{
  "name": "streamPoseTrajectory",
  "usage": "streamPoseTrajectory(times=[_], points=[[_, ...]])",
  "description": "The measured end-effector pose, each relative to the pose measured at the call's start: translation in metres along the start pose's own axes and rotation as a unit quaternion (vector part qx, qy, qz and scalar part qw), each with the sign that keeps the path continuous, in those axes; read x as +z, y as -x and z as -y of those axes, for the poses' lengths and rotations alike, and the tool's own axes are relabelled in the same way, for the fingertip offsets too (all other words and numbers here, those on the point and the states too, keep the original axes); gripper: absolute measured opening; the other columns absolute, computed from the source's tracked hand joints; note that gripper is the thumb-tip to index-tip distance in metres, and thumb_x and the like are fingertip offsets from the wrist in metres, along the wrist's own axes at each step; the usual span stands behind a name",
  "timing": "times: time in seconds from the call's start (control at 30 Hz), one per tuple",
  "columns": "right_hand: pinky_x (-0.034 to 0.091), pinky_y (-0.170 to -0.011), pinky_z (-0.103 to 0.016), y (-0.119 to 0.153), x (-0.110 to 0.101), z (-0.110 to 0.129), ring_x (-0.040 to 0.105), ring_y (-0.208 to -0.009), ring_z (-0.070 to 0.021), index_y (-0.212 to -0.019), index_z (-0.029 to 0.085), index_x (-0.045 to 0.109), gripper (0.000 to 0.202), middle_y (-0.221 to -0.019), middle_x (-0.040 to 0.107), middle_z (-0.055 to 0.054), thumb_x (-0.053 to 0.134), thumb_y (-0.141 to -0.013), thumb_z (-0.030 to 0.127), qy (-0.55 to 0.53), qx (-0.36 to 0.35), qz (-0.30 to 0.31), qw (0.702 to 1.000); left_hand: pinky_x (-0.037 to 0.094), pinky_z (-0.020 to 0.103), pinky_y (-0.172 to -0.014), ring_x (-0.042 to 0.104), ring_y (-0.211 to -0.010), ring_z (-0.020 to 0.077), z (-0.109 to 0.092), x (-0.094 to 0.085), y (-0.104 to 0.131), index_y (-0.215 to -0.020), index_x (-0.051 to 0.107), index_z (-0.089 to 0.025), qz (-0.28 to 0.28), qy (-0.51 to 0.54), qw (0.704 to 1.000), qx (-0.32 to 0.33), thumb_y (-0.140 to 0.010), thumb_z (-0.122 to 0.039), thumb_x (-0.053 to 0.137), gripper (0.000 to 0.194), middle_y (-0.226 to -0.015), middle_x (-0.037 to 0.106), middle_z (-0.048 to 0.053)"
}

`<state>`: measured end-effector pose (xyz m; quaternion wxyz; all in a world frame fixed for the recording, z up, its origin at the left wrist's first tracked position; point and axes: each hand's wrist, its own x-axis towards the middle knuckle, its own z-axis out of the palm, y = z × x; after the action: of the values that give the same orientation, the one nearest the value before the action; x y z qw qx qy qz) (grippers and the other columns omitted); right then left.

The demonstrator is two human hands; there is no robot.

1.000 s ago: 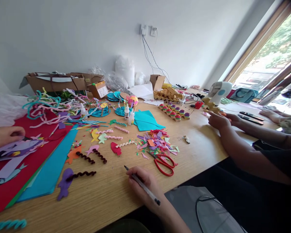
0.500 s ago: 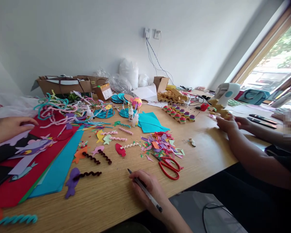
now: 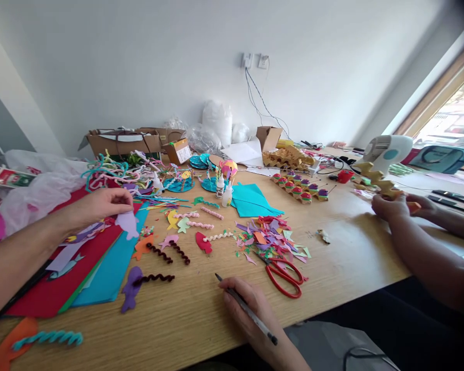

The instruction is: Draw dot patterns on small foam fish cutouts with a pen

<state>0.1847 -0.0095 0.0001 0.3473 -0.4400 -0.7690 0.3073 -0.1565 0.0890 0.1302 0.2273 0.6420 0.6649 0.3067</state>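
My left hand (image 3: 108, 203) is closed on a lavender fish cutout (image 3: 128, 225), held over the stacked red sheets (image 3: 71, 288) and blue sheets (image 3: 107, 283). My right hand (image 3: 249, 309) rests near the table's front edge, fingers wrapped round a pen (image 3: 251, 315) with its tip pointing to the upper left. Between my hands lie a purple fish (image 3: 132, 291) with a dark brown twisted pipe cleaner, an orange fish (image 3: 142, 247) and a red fish (image 3: 204, 242). Red-handled scissors (image 3: 284, 278) lie beyond my right hand, beside paper scraps (image 3: 268, 234).
Glue bottles (image 3: 227, 195) and a folded turquoise sheet (image 3: 255, 200) stand and lie mid-table. Behind are painted egg cartons (image 3: 299, 187) and a heap of pipe cleaners (image 3: 108, 172). At the right, another person's hands (image 3: 394, 208) hold a piece of egg carton (image 3: 379, 180).
My left hand has moved right and now holds up the lavender fish cutout from the pile. My right hand keeps the pen. The view has swung to the left.
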Motion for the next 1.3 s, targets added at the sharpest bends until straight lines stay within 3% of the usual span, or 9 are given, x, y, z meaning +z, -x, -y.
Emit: streamPoseTrajectory(times=[0.07, 0.27, 0.5, 0.67, 0.83, 1.0, 1.2, 1.3], points=[[0.043, -0.068, -0.022, 0.001, 0.001, -0.002, 0.06, -0.076, -0.0153, -0.096, 0.02, 0.063, 0.021, -0.083, 0.065, -0.003, 0.044, -0.092, 0.028, -0.008, 0.008, -0.007, 1.0, 0.034, 0.019, -0.049, 0.044, -0.054, 0.0106, -0.01, 0.012, 0.004, -0.065, 0.056, -0.017, 0.067, 0.021, 0.997, 0.025, -0.061, -0.039, 0.066, 0.025, -0.056, 0.051, -0.005], [0.043, -0.06, -0.022, -0.005, 0.003, -0.003, 0.058, -0.064, -0.0137, -0.094, 0.019, 0.062, 0.026, -0.07, 0.062, -0.002, 0.042, -0.093, 0.035, -0.097, 0.017, -0.026, 0.995, 0.036, 0.022, -0.05, 0.046, -0.055, 0.0124, -0.028, 0.049, 0.011, -0.065, 0.053, -0.019, 0.149, 0.077, 0.984, 0.061, -0.06, -0.041, 0.063, 0.024, -0.058, 0.05, -0.004], [0.044, -0.056, -0.022, -0.026, 0.01, 0.015, 0.056, -0.064, -0.013, -0.1, 0.019, 0.053, 0.022, -0.074, 0.059, -0.002, 0.054, -0.083, 0.032, -0.196, 0.018, -0.102, 0.975, 0.037, 0.022, -0.051, 0.049, -0.057, 0.0122, -0.041, 0.081, 0.026, -0.068, 0.051, -0.019, 0.162, 0.13, 0.975, 0.075, -0.066, -0.038, 0.061, 0.022, -0.062, 0.051, -0.004], [0.046, -0.057, -0.022, -0.041, 0.019, 0.026, 0.059, -0.07, -0.0138, -0.102, 0.021, 0.051, 0.027, -0.085, 0.061, -0.004, 0.056, -0.078, 0.028, -0.202, 0.019, -0.106, 0.973, 0.038, 0.022, -0.049, 0.048, -0.054, 0.0116, -0.047, 0.099, 0.037, -0.07, 0.048, -0.019, 0.162, 0.166, 0.97, 0.066, -0.068, -0.04, 0.059, 0.023, -0.061, 0.049, -0.005], [0.042, -0.052, -0.021, -0.048, 0.029, 0.031, 0.055, -0.059, -0.0118, -0.097, 0.022, 0.047, 0.024, -0.071, 0.058, 0.002, 0.055, -0.074, 0.023, -0.249, 0.037, -0.08, 0.964, 0.038, 0.021, -0.05, 0.047, -0.057, 0.0108, -0.051, 0.115, 0.049, -0.073, 0.047, -0.02, 0.148, 0.202, 0.966, 0.063, -0.07, -0.04, 0.057, 0.022, -0.065, 0.047, -0.005], [0.039, -0.05, -0.021, -0.046, 0.024, 0.027, 0.05, -0.053, -0.0113, -0.093, 0.022, 0.046, 0.02, -0.061, 0.052, 0.005, 0.052, -0.073, 0.022, -0.258, 0.045, -0.098, 0.96, 0.041, 0.022, -0.052, 0.048, -0.058, 0.0105, -0.048, 0.128, 0.057, -0.071, 0.046, -0.019, 0.171, 0.219, 0.959, 0.06, -0.069, -0.037, 0.055, 0.02, -0.063, 0.046, -0.005], [0.038, -0.049, -0.022, -0.046, 0.014, 0.012, 0.049, -0.052, -0.0116, -0.091, 0.021, 0.048, 0.019, -0.061, 0.052, 0.004, 0.052, -0.073, 0.025, -0.201, 0.05, -0.141, 0.968, 0.046, 0.024, -0.05, 0.052, -0.057, 0.0117, -0.04, 0.14, 0.064, -0.074, 0.046, -0.02, 0.218, 0.203, 0.954, 0.043, -0.07, -0.038, 0.052, 0.02, -0.067, 0.049, -0.004], [0.039, -0.051, -0.022, -0.047, 0.012, 0.005, 0.052, -0.053, -0.012, -0.09, 0.021, 0.047, 0.019, -0.061, 0.054, 0.004, 0.052, -0.072, 0.021, -0.159, 0.046, -0.134, 0.977, 0.047, 0.024, -0.05, 0.053, -0.057, 0.0123, -0.039, 0.142, 0.067, -0.075, 0.045, -0.021, 0.243, 0.174, 0.953, 0.043, -0.071, -0.039, 0.05, 0.019, -0.067, 0.051, -0.003]])
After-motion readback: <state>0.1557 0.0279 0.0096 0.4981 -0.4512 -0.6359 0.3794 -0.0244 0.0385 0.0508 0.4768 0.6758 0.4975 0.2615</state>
